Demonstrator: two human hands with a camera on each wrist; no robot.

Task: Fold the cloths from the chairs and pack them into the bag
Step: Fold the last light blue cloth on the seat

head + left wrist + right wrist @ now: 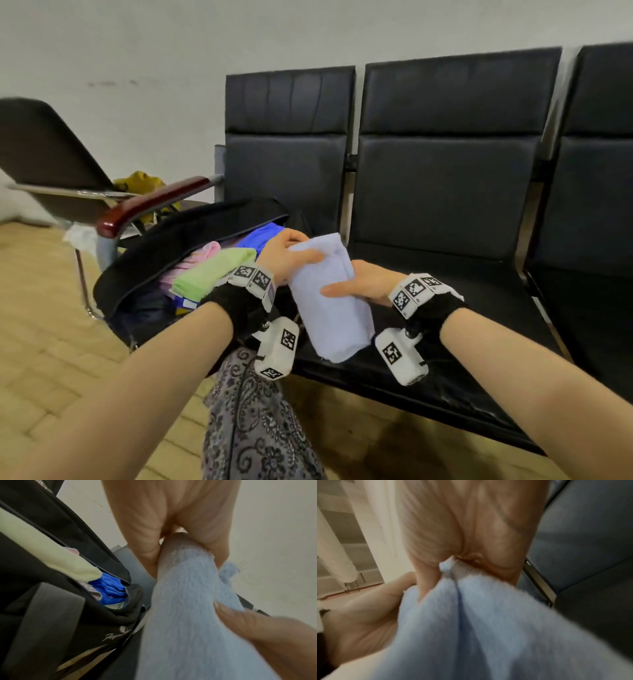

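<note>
At the centre of the head view we hold a folded light-blue cloth [330, 301] above the black chair seat [479, 308]. Our left hand [286, 255] grips its upper end, thumb over the top and fingers curled behind. Our right hand [359, 282] clasps its right edge, thumb laid across the front. Just left of the cloth the black bag [191, 236] lies open, with a green cloth [212, 270], a pink cloth [202, 255] and a deep-blue cloth [260, 234] inside.
</note>
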